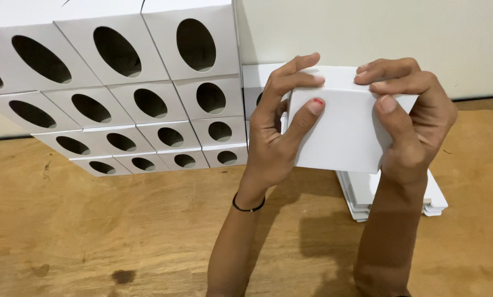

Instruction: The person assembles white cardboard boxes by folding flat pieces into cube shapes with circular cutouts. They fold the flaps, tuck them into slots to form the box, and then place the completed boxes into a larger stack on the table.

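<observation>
The two bare forearms rise from the six o'clock edge, the left one wearing a thin black cord bracelet [248, 207] at the wrist. Above them, both hands clamp a plain white cardboard box [340, 132], held just right of centre, clear of the brown wooden worktop [120, 236]. The left hand [274, 137] pinches the box's nine o'clock edge, thumb on the near face and fingers curled over the top; the right hand [411, 121] mirrors it at three o'clock. Each grip is narrow and closed on the card, apparently so the thin panels stay square under pressure from both sides.

The box is smooth, matt and sharp-creased. Under it, toward five o'clock, lies a flat stack of white folded card blanks [367, 195], edges layered like pages. From nine to eleven o'clock stands a wall of finished white boxes with dark oval cut-outs [147, 104], packed edge to edge in rows against the pale wall [367, 33], which props them upright.
</observation>
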